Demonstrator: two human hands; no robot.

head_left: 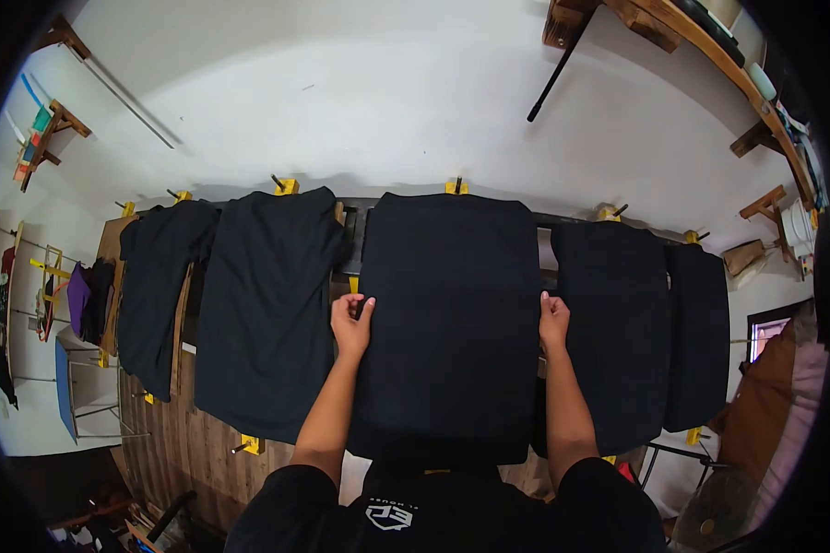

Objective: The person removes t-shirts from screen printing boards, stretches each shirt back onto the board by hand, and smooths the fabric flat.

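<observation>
A black T-shirt [449, 323] lies stretched smooth over a flat board right in front of me. At its left edge is my left hand [351, 324], fingers curled and thumb on the cloth, closed on the side of the shirt. My right hand [553, 323] is closed in the same way at the opposite edge, its fingertips partly hidden. To the left lies a second black shirt [267, 309], looser and wrinkled, and beyond it a crumpled black shirt [161, 286]. On the right, black cloth covers two more boards, the nearer black cloth [610, 336] lying flat.
A dark metal rail [544, 221] runs behind the boards, with yellow brackets such as this yellow bracket [287, 187] along it. A white wall [360, 101] stands behind. Wooden shelf [710, 55] overhangs at upper right. Brown cloth [756, 405] hangs at right.
</observation>
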